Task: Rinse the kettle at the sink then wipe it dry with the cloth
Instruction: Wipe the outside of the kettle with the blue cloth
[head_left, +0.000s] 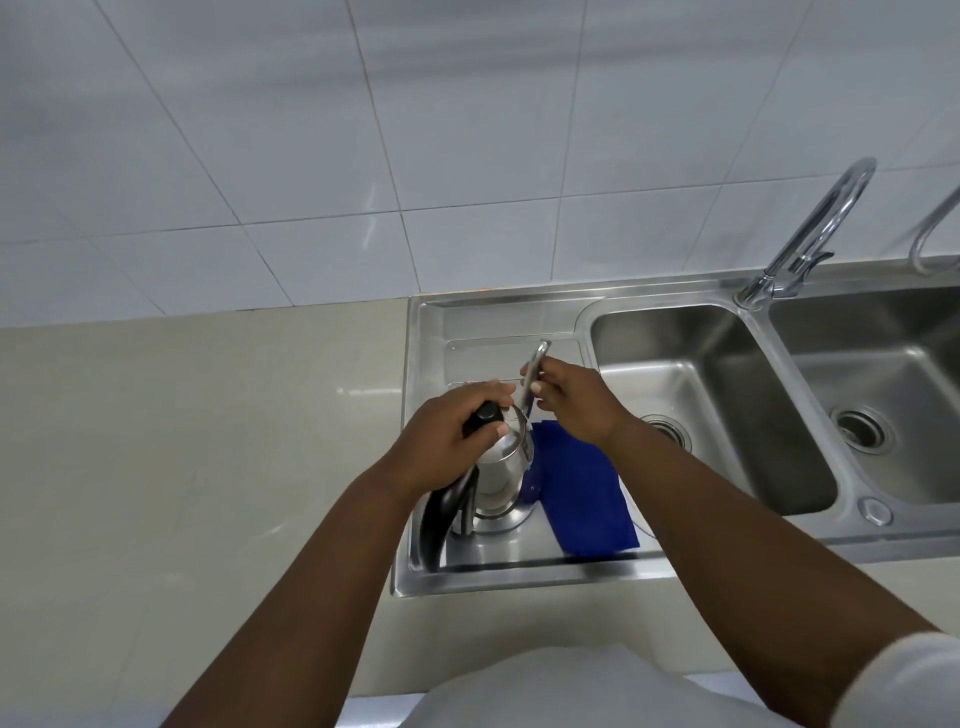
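Shiny steel kettle (501, 470) with black handle stands upright on steel drainboard (467, 332), left of twin sink basins (691, 384). Your left hand (447, 441) wraps fingers around handle top, thumb near black knob. Your right hand (576, 397) pinches hinged steel lid (534, 371), tilted up. Folded blue cloth (582, 493) lies flat just right of kettle, touching base. Chrome tap (815, 228) behind basins.
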